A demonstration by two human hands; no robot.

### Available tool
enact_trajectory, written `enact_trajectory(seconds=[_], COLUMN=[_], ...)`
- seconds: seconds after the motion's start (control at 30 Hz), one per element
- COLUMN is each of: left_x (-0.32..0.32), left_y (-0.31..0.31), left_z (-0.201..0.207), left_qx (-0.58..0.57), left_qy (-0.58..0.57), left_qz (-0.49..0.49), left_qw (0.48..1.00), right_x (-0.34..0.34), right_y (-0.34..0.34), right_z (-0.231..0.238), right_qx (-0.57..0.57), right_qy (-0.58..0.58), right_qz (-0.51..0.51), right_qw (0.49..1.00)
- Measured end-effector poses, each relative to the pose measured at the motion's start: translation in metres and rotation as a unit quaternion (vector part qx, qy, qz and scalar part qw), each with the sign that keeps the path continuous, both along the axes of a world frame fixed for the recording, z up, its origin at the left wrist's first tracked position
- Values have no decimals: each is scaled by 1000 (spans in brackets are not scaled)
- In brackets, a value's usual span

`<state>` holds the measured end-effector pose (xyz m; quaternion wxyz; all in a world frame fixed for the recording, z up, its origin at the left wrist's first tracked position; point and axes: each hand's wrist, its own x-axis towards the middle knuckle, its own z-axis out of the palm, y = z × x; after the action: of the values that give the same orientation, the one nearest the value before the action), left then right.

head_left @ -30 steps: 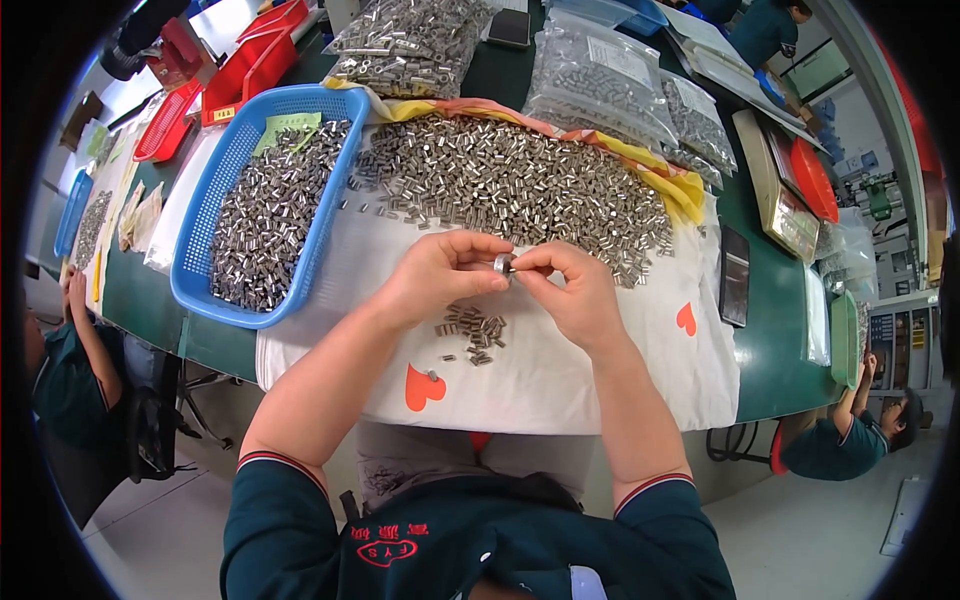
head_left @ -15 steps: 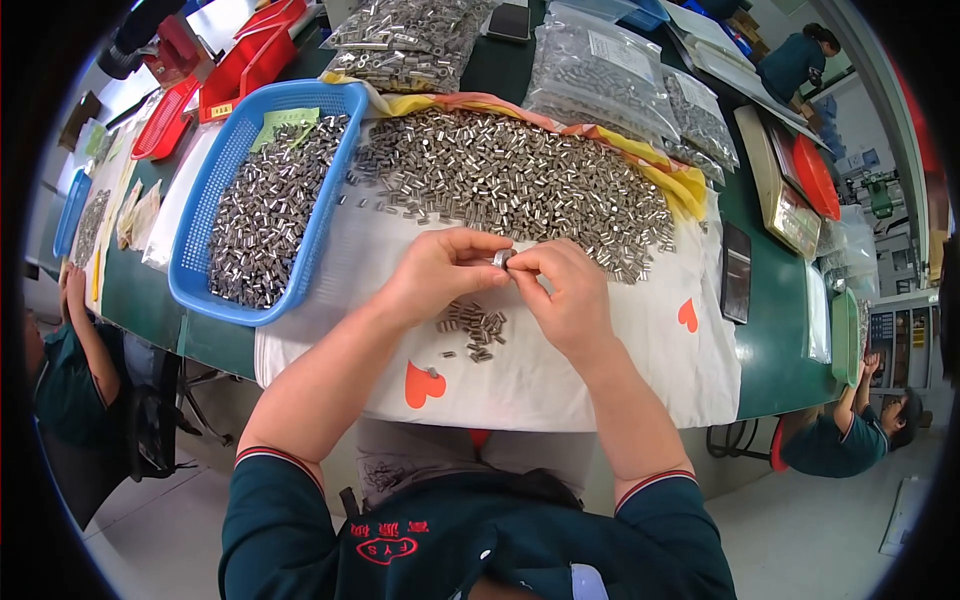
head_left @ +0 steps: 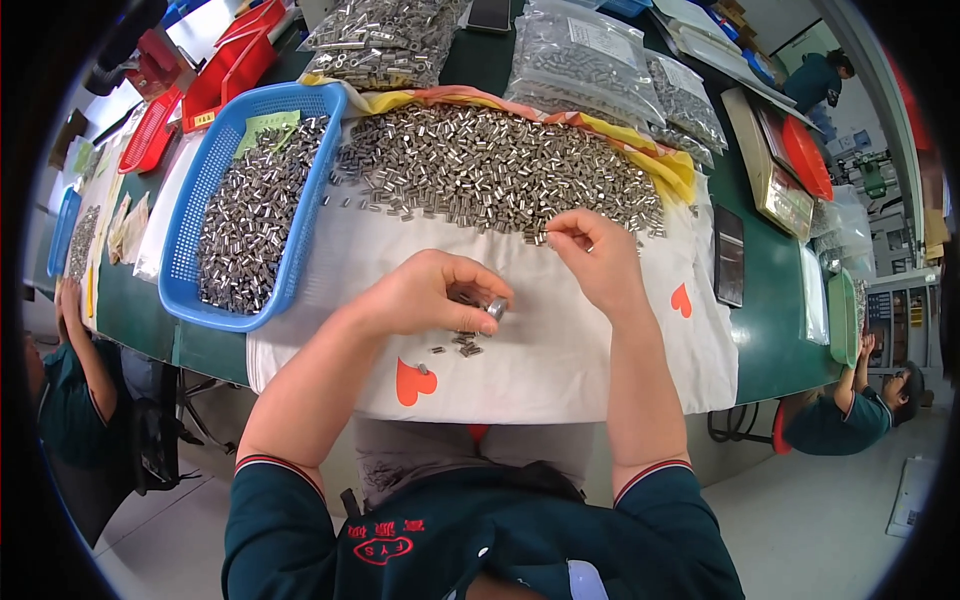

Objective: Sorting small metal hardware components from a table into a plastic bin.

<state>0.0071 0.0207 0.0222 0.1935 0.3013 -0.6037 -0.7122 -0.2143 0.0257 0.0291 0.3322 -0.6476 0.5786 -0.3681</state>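
My left hand [head_left: 425,292] is closed on a short, thick metal ring [head_left: 497,307], pinched at the fingertips above the white cloth [head_left: 560,385]. Partly hidden under that hand lies a small group of metal cylinders [head_left: 467,346]. At the near edge of a wide heap of the same small silvery cylinders [head_left: 500,165], my right hand [head_left: 603,262] has thumb and fingers drawn together. Whether a cylinder is between those fingertips is too small to make out. One loose cylinder [head_left: 423,369] rests on the left red heart of the cloth.
Left of the heap stands a blue basket [head_left: 180,240] filled with cylinders and a green slip. Clear bags of metal parts [head_left: 585,55] line the back. A dark flat device [head_left: 729,255] lies at right. Co-workers sit at left and right [head_left: 850,425]; another person is far right.
My right hand has left the ring and moved away and to the right, to the heap's edge. My left hand has come nearer with the ring, now over the small group of cylinders.
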Motion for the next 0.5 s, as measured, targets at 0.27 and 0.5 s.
enact_trajectory(seconds=[0.27, 0.5], left_x=[-4, -8], left_y=[-3, -7], left_z=[-4, -17], left_qx=[3, 54], left_qy=[8, 84], left_qz=[29, 123], left_qw=[1000, 987], right_x=[15, 22], right_y=[-4, 4], right_z=[-18, -5], right_qx=[-157, -90], right_qy=[286, 200], right_qz=[20, 32], right_qw=[945, 975])
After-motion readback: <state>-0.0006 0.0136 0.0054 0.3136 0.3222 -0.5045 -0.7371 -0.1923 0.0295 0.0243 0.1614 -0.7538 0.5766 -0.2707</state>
